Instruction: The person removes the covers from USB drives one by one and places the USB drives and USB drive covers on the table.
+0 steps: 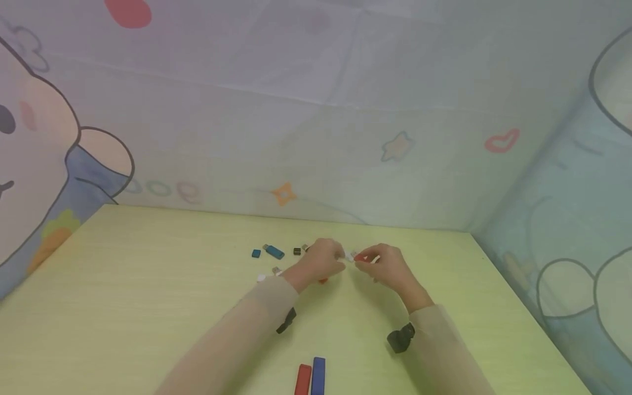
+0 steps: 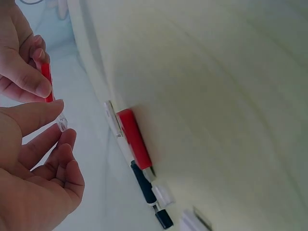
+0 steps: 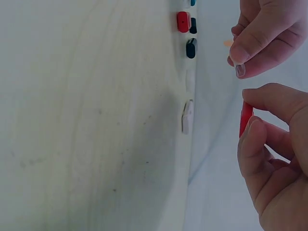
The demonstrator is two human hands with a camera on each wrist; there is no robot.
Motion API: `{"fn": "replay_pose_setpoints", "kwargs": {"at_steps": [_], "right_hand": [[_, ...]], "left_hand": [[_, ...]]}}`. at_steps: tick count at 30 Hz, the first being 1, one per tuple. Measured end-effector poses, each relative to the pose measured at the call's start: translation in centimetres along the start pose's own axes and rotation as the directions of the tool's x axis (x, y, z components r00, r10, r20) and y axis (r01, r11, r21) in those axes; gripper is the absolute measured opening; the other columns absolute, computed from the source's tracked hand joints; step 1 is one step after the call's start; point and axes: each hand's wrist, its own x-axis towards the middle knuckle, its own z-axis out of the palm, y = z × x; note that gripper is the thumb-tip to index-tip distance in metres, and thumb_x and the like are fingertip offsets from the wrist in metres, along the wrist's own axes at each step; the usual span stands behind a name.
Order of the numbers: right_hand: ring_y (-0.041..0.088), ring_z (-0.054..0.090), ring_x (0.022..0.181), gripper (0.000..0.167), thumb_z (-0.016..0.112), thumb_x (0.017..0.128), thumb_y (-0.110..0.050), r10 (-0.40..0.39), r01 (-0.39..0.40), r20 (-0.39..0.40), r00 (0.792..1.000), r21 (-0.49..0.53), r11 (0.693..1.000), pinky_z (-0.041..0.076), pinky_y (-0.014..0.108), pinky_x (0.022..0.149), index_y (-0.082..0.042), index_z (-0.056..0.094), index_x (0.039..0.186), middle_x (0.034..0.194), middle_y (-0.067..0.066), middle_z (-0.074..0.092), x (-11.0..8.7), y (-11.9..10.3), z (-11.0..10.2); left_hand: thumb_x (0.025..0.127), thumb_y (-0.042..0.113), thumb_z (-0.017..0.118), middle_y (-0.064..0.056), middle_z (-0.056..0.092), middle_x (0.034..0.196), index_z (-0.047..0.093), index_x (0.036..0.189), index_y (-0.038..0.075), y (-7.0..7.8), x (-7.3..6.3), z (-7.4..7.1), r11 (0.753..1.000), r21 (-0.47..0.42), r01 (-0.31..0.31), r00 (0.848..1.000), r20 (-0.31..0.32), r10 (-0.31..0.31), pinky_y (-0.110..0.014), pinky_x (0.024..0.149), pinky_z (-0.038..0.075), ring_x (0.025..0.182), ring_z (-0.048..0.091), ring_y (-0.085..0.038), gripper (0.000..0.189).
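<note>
Cloth-like backdrop [image 1: 321, 126], printed with soft cartoon figures, hangs beyond a pale yellow tabletop [image 1: 148, 302] with faint wood-like streaks. Over its far part, the person's left hand [image 1: 321, 260] pinches a small clear cap [image 3: 240, 70] between thumb and finger, while the right hand [image 1: 387, 266] grips a slim red USB stick [image 3: 246, 118] between thumb and fingertips. Both pieces sit at the gap between the hands, apart in the right wrist view, so the step in hand seems to be parting or joining them; which one cannot be told. The next move would call for a light pinch and a steady line between the pieces, which look smooth and easily dropped.

Below the hands lies a flat white USB stick [image 3: 187, 118] with angled ends. Close by the left hand, a second red USB stick [image 2: 134, 139], blocky and glossy, ends in a metal plug, with another clear cap [image 2: 163, 194] just beside it, near a rounded dark USB stick [image 2: 143, 180]. Farther left of that hand rest a blue USB stick [image 1: 274, 252] and a squarish blue cap [image 1: 256, 253]. Nearer the person, between the forearms, a straight-edged red bar [image 1: 303, 379] lies alongside a blue bar [image 1: 318, 376]
</note>
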Motion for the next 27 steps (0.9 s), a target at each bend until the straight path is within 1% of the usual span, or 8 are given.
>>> {"fn": "replay_pose_setpoints", "kwargs": {"at_steps": [2,6,9,11,14,16,21,27], "right_hand": [[0.015,0.057,0.062,0.019,0.070,0.086,-0.015,0.015,-0.015,0.008,1.000,0.005,1.000,0.052,0.029,0.053,-0.003,0.073,0.100,0.090,0.011,0.063,0.1,0.1,0.1],[0.014,0.057,0.060,0.017,0.070,0.086,-0.015,0.043,-0.043,0.021,0.999,-0.007,0.999,0.051,0.029,0.053,-0.003,0.074,0.097,0.084,0.009,0.063,0.2,0.4,0.4],[0.013,0.056,0.057,0.016,0.070,0.086,-0.014,0.064,-0.063,0.028,0.998,-0.021,0.998,0.050,0.027,0.053,-0.003,0.074,0.097,0.080,0.008,0.062,0.3,0.5,0.6],[0.012,0.055,0.055,0.016,0.069,0.087,-0.014,0.081,-0.080,0.036,0.996,-0.024,0.996,0.049,0.026,0.052,-0.002,0.074,0.097,0.079,0.007,0.061,0.4,0.7,0.8],[0.012,0.054,0.053,0.016,0.069,0.087,-0.014,0.104,-0.103,0.048,0.993,-0.031,0.994,0.047,0.025,0.053,-0.002,0.073,0.098,0.076,0.007,0.063,0.5,1.0,1.1],[0.011,0.054,0.054,0.017,0.069,0.087,-0.014,0.117,-0.115,0.057,0.991,-0.035,0.993,0.047,0.025,0.055,-0.002,0.073,0.098,0.077,0.006,0.065,0.6,1.3,1.3],[0.012,0.058,0.059,0.018,0.069,0.088,-0.017,0.129,-0.126,0.074,0.989,-0.047,0.991,0.050,0.026,0.059,-0.003,0.073,0.098,0.087,0.006,0.070,0.7,1.8,1.6],[0.013,0.058,0.062,0.018,0.069,0.087,-0.017,0.144,-0.140,0.097,0.985,-0.048,0.989,0.050,0.026,0.059,-0.002,0.073,0.097,0.080,0.005,0.069,0.9,1.8,1.8]], "left_hand": [[0.084,-0.001,0.062,-0.020,0.067,0.096,0.067,0.102,-0.007,-0.1,0.2,0.3,1.000,0.008,-0.008,1.000,-0.009,0.008,-0.017,0.040,0.036,0.038,0.042,-0.007,0.020],[0.082,-0.003,0.063,-0.011,0.061,0.073,0.062,0.078,-0.004,-0.3,0.7,0.7,0.998,0.051,-0.019,1.000,-0.018,0.020,-0.017,0.042,0.033,0.038,0.040,-0.007,0.005],[0.080,-0.004,0.063,-0.001,0.047,0.057,0.046,0.059,0.006,-0.4,0.8,0.8,0.996,0.090,-0.029,0.999,-0.016,0.031,-0.018,0.042,0.030,0.039,0.037,-0.007,0.028],[0.079,-0.005,0.062,0.004,0.034,0.052,0.035,0.053,0.011,-0.5,0.9,1.0,0.992,0.118,-0.044,0.999,-0.012,0.046,-0.018,0.042,0.027,0.039,0.034,-0.007,0.041],[0.076,-0.007,0.063,0.006,0.022,0.049,0.024,0.050,0.014,-0.7,0.9,1.1,0.987,0.149,-0.066,0.998,-0.003,0.067,-0.017,0.042,0.023,0.041,0.027,-0.007,0.051],[0.075,-0.007,0.063,0.006,0.019,0.049,0.022,0.050,0.015,-0.8,0.9,1.2,0.984,0.159,-0.075,0.997,0.000,0.076,-0.017,0.043,0.021,0.042,0.024,-0.007,0.053],[0.075,-0.007,0.065,0.006,0.018,0.049,0.022,0.050,0.015,-0.8,1.1,1.3,0.982,0.177,-0.064,0.998,0.019,0.062,-0.017,0.042,0.019,0.043,0.023,-0.007,0.054],[0.074,-0.009,0.062,0.007,0.020,0.046,0.025,0.047,0.015,-0.9,1.4,1.4,0.974,0.225,-0.031,0.999,0.050,0.020,-0.017,0.039,0.019,0.040,0.022,-0.006,0.051]]}}
